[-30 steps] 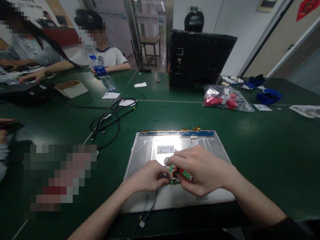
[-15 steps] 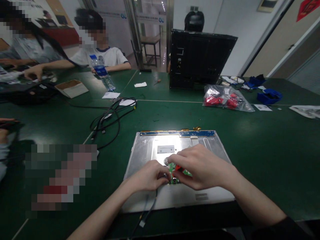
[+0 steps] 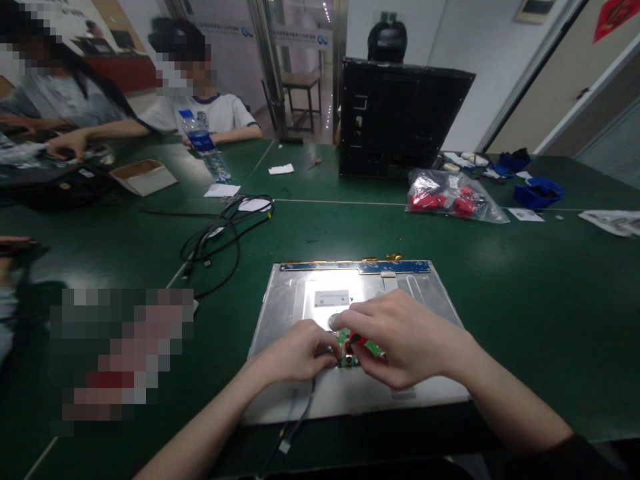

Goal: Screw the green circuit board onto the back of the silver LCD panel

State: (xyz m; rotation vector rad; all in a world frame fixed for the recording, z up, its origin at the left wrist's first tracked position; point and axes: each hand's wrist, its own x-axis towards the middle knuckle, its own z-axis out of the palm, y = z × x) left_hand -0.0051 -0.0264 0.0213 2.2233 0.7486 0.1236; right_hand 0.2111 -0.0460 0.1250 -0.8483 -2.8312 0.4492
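Note:
A flat silver display panel (image 3: 285, 303) lies back side up before me, with a blue circuit strip (image 3: 320, 267) along its far edge. Near its middle sits a small green circuit board (image 3: 345, 340), partly covered by my hands. My left hand (image 3: 303, 350) has its fingers curled together at the board's left edge; what they grip is hidden. A thin dark cable (image 3: 305, 413) with a white connector trails out below it. From the right, my right hand (image 3: 400, 337) bends over the board, thumb and fingers closed around a small red and black tool (image 3: 354, 339), mostly hidden.
Coiled black cables (image 3: 215, 233) lie left of the panel, and a water bottle (image 3: 205, 147) stands beyond them. At the back are a black monitor (image 3: 400, 120) and a clear bag of red parts (image 3: 455, 200). Two people sit at the far left.
My right hand has shifted slightly, its thumb side now a little lower over the board. The left hand and panel stay nearly in place.

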